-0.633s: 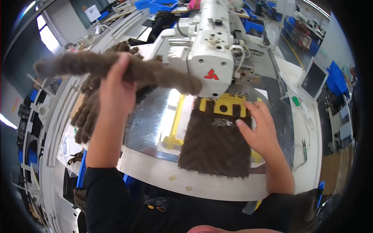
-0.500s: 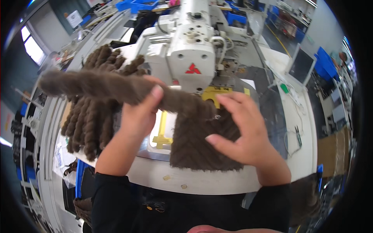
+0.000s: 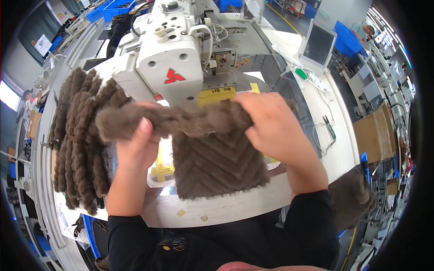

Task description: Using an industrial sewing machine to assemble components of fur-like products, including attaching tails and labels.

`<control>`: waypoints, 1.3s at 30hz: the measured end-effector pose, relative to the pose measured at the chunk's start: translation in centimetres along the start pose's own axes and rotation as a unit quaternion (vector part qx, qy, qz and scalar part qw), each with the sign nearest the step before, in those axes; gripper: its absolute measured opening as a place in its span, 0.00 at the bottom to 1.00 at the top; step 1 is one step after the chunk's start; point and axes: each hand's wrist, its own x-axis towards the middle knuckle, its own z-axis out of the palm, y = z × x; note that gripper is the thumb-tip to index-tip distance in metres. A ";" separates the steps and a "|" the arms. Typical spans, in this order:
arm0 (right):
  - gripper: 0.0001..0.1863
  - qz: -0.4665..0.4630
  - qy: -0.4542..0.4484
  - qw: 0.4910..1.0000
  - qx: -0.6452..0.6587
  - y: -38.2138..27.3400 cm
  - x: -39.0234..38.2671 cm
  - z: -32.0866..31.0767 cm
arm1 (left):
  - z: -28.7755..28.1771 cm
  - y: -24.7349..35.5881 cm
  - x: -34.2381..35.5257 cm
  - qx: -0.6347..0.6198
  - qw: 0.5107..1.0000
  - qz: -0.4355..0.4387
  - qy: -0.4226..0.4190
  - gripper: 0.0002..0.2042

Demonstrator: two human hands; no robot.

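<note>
My left hand (image 3: 135, 151) grips the left part of a fluffy, twisted brown fur strip (image 3: 181, 119), and my right hand (image 3: 275, 126) grips its right part. The strip lies level across the top of a square brown fur piece (image 3: 219, 165) with a chevron pattern, lying on the machine's plate. A yellow marked template (image 3: 217, 94) shows just behind the strip, under the white sewing machine head (image 3: 153, 67); its lower part is hidden by the strip.
A pile of similar strips (image 3: 79, 131) lies at left. On the right stand a screen (image 3: 318, 45), cutters (image 3: 329, 128) with a cord, a cardboard sheet (image 3: 375, 135) and more brown fur (image 3: 350, 198). A person (image 3: 361, 31) works at the back right, near blue bins.
The strip has come down and right from its raised place at the left to across the fur piece. My right hand has moved onto its right part and closed on it. The view has shifted.
</note>
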 end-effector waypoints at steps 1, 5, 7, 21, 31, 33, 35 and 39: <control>0.21 0.006 -0.003 1.000 -0.001 -0.2 0.0 0.5 | 0.6 -0.9 -0.4 0.027 1.000 0.005 -0.003 0.21; 0.21 -0.068 -0.043 0.982 0.169 -1.1 -0.3 2.2 | 1.9 -2.7 -1.2 0.131 0.989 -0.036 -0.052 0.28; 0.20 -0.060 -0.084 0.970 0.218 -1.4 -0.2 2.5 | 2.1 -2.6 -1.3 0.185 0.980 -0.040 -0.067 0.32; 0.18 -0.043 -0.138 0.979 0.144 -0.5 0.2 3.1 | 2.4 1.0 -0.9 0.379 0.896 0.183 -0.141 0.17; 0.07 -0.056 -0.176 0.975 0.124 -0.2 0.2 4.2 | 3.0 0.3 -0.9 0.393 0.894 0.159 -0.143 0.19; 0.06 -0.056 -0.175 0.976 0.120 -0.1 0.1 4.0 | 2.8 0.3 -0.8 0.411 0.884 0.173 -0.139 0.19; 0.04 -0.048 -0.200 0.973 0.107 -0.1 0.0 3.6 | 2.5 0.4 -0.6 0.392 0.892 0.178 -0.139 0.17; 0.03 -0.045 -0.201 0.974 0.093 -0.2 0.1 2.8 | 2.0 0.4 -0.5 0.368 0.909 0.145 -0.128 0.14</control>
